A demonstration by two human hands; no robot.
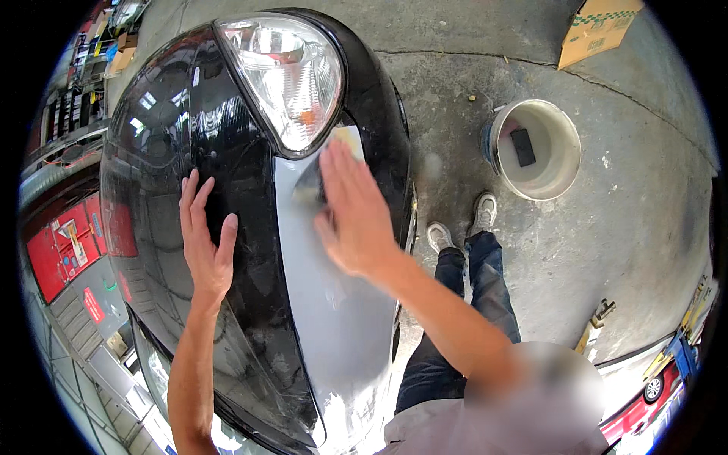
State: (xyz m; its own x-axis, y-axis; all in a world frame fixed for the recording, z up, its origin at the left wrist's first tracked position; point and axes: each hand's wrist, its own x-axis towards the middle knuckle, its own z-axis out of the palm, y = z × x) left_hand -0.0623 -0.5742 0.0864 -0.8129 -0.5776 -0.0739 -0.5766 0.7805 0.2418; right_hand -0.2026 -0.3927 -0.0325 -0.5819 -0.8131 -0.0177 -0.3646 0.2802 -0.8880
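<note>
Below the clear headlight [287, 80] of a black car, a fender panel [326, 303] wears a smooth grey coat, with a yellowish patch at its tip. My right hand [353, 212] lies on the upper part of this panel, pressing down a dark grey piece that looks like sandpaper [308, 184]. Motion blurs that piece, and the fingers cover part of it. On the glossy black hood [250, 303], left of the panel, rests my left hand [205, 239], fingers spread and holding nothing.
A white bucket [561, 182] stands on the concrete floor [607, 250] to the right, a dark block [522, 147] inside it. Farther off is a cardboard box [599, 32]. Red cabinets [68, 246] are at the left; a red car [637, 417] shows at lower right.
</note>
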